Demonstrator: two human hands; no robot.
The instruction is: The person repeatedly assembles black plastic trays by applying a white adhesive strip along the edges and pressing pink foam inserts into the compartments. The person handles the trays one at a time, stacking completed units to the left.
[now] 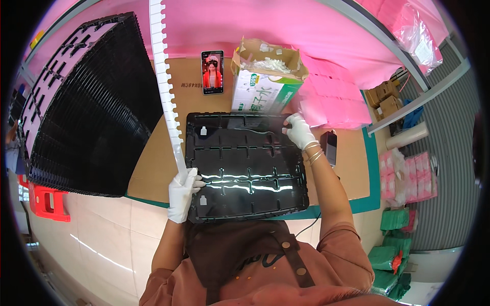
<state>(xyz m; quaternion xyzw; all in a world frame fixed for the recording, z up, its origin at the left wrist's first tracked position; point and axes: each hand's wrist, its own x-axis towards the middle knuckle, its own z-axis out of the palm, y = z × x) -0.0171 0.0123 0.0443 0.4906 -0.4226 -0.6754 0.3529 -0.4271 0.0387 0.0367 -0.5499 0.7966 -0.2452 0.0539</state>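
Observation:
A black plastic tray (235, 163) with moulded ridges lies in front of me, close to my body. Two small white bottle-shaped pieces sit on its left side, a far piece (203, 131) and a near piece (203, 200). My left hand (182, 196), in a white glove, is closed around the lower end of a long white strip (166, 86) with a notched edge, beside the tray's left rim. The strip rises past the far edge of the table. My right hand (301, 131), also gloved, is at the tray's far right corner, its fingers curled together; anything between them is too small to make out.
A tall stack of black trays (97, 102) stands at the left. Behind the tray are a phone (213, 74) showing a person and an open carton (263, 92) of white bits. Pink packages (334, 92) and a black device (329, 148) lie right. A red stool (49, 203) stands lower left.

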